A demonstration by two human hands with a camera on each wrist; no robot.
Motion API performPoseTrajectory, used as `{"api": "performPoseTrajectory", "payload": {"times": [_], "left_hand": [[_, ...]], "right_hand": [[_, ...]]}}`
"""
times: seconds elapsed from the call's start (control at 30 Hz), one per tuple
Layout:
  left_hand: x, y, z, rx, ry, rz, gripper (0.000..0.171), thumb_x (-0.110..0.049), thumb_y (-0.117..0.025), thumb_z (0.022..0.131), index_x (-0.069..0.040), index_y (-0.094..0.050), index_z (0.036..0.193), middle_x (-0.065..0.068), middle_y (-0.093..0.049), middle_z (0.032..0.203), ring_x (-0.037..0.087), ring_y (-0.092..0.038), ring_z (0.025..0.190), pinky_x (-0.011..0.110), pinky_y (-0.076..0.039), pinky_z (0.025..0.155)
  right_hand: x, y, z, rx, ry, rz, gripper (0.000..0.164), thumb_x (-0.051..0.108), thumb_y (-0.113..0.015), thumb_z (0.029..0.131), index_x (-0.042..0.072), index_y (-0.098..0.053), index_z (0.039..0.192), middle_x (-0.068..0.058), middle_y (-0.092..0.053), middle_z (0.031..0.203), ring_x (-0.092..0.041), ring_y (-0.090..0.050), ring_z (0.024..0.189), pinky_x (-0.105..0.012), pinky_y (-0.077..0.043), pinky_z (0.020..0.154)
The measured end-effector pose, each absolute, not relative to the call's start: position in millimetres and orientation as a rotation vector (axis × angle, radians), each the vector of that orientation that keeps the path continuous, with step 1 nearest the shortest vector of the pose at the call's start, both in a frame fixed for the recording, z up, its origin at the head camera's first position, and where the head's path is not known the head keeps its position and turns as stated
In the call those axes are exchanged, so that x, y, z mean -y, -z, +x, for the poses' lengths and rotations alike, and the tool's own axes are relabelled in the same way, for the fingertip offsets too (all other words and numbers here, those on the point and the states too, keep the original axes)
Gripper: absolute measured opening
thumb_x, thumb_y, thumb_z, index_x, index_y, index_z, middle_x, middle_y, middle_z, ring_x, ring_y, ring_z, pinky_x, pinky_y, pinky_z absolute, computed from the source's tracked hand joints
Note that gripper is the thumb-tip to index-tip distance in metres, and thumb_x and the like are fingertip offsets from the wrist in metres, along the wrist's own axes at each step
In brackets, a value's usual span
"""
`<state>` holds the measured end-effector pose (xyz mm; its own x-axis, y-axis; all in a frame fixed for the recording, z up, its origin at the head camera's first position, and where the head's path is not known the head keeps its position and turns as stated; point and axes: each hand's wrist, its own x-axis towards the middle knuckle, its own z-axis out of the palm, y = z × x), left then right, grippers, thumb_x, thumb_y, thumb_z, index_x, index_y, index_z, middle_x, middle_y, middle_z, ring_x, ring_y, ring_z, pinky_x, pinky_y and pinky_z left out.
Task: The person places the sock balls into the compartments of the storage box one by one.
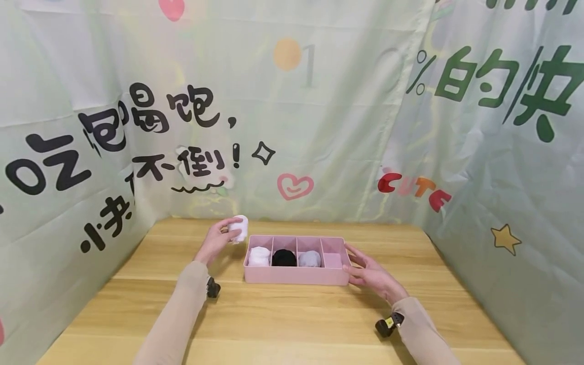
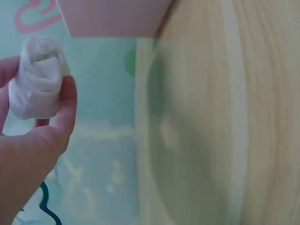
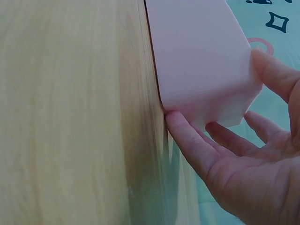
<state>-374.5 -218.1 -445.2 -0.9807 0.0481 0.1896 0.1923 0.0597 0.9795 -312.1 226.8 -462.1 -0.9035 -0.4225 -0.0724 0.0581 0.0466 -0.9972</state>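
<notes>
My left hand (image 1: 216, 241) pinches a rolled-up white sock (image 1: 239, 229) between thumb and fingers, raised beside the far left corner of a pink divided box (image 1: 296, 276). In the left wrist view, folds show on the end of the sock (image 2: 37, 84). The box stands on the table with its compartments in a row. From the left lie a white roll (image 1: 259, 257), a black roll (image 1: 284, 258) and a grey roll (image 1: 310, 259); the rightmost compartment is bare. My right hand (image 1: 371, 272) grips the box's right end, thumb at the front corner and fingers along the end wall.
The wooden table (image 1: 292, 324) reaches back to a printed cloth backdrop (image 1: 337, 137) with lettering and hearts, which hangs behind it and along both sides. A small black device (image 1: 212, 287) is strapped at the left wrist and another one (image 1: 389, 324) at the right.
</notes>
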Motion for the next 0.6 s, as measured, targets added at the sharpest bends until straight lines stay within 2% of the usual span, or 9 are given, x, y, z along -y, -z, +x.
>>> {"api": "performPoseTrajectory", "payload": {"times": [0.23,0.43,0.6], "left_hand": [[200.2,435.9,-366.6,2.178,1.986,-0.373,0.044,-0.014,-0.073,0.076,-0.013,-0.059,0.117,0.015,-0.052,0.122,0.025,-0.057,0.098,0.034,-0.051,0.074],[186.8,434.0,-366.0,2.16,1.985,-0.449,0.046,-0.018,-0.077,0.071,-0.012,-0.061,0.114,0.009,-0.052,0.122,0.026,-0.057,0.097,0.033,-0.051,0.074],[176.2,436.1,-366.2,2.17,2.013,-0.436,0.05,-0.022,-0.079,0.069,-0.015,-0.062,0.114,0.011,-0.055,0.119,0.026,-0.057,0.099,0.034,-0.051,0.076]], "right_hand": [[-226.6,463.2,-313.0,-1.984,1.904,-0.387,0.074,0.013,-0.059,0.088,0.021,-0.014,0.146,-0.022,-0.01,0.147,-0.028,-0.045,0.116,-0.043,-0.042,0.09],[-227.1,462.1,-313.1,-1.99,1.907,-0.39,0.074,0.013,-0.06,0.088,0.021,-0.014,0.146,-0.021,-0.011,0.147,-0.027,-0.046,0.115,-0.043,-0.042,0.09],[-228.4,463.1,-312.2,-1.999,1.904,-0.383,0.074,0.013,-0.059,0.088,0.02,-0.013,0.146,-0.023,-0.01,0.147,-0.027,-0.047,0.114,-0.043,-0.043,0.089]]}}
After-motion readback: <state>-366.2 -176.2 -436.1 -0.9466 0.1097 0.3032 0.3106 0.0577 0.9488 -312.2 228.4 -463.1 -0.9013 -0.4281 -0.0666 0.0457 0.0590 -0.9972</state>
